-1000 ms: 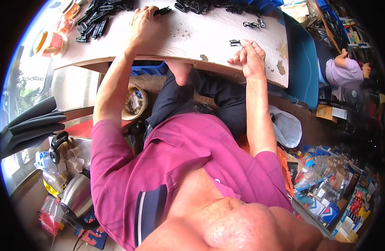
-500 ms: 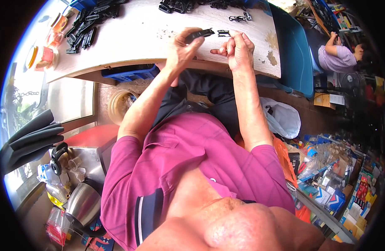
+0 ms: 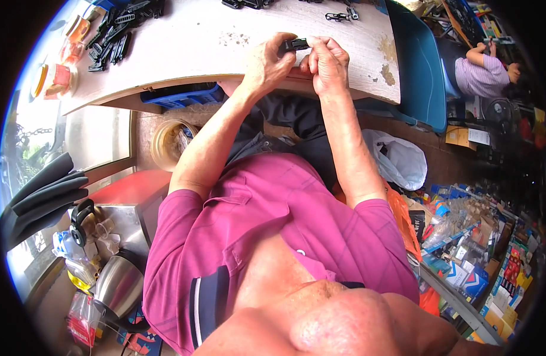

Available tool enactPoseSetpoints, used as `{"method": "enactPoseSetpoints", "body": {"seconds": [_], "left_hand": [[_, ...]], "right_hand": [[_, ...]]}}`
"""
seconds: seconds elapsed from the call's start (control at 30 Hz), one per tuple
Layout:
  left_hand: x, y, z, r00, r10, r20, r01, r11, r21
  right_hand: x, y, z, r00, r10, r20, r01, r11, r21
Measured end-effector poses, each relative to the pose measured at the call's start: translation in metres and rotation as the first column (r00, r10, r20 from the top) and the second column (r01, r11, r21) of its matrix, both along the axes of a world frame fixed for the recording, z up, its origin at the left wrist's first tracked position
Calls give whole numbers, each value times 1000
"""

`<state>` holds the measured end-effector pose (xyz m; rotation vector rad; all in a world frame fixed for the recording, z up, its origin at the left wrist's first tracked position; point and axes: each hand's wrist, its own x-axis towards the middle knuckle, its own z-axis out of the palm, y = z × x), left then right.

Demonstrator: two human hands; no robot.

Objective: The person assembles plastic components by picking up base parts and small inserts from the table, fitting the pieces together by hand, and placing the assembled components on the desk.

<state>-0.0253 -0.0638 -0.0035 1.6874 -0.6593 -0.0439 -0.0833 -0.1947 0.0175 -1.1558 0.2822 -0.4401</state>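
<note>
Above the near edge of the white table, my left hand is closed round a long black plastic part, whose end sticks out past the thumb. Against that end, my right hand pinches a small black plastic piece, now mostly hidden by its fingertips. The two pieces meet or overlap; whether they are joined I cannot tell. Two small black pieces lie beyond my right hand. Many more black plastic parts are heaped at the table's far left.
Plastic jars stand along the table's left end. A blue crate sits under the tabletop, with a round tub below it. A teal bin adjoins the table's right side. Another person in a striped shirt is at the far right.
My right hand has moved left, bringing its small black piece against the end of the long part in my left hand. The gap between them has closed. The view has shifted slightly.
</note>
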Motion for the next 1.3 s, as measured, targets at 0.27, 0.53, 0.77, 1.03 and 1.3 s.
{"method": "enactPoseSetpoints", "body": {"seconds": [0.27,0.53,0.77,1.03,1.3], "left_hand": [[-4,-3,12,999,37,-36,-40,994,-97],[0,18,11,945,70,-319,-143,967,-210],[34,82,15,899,235,-368,-329,919,-217],[34,96,7,925,194,-327,-304,893,-332],[36,95,3,936,204,-286,-303,883,-359]], "right_hand": [[5,2,1,996,-15,-88,10,998,-59],[12,16,14,977,4,-214,-22,996,-82],[45,25,20,964,35,-263,-63,993,-98],[118,60,23,935,-5,-354,-108,948,-298],[167,80,29,886,-173,-430,-101,834,-543]]}}
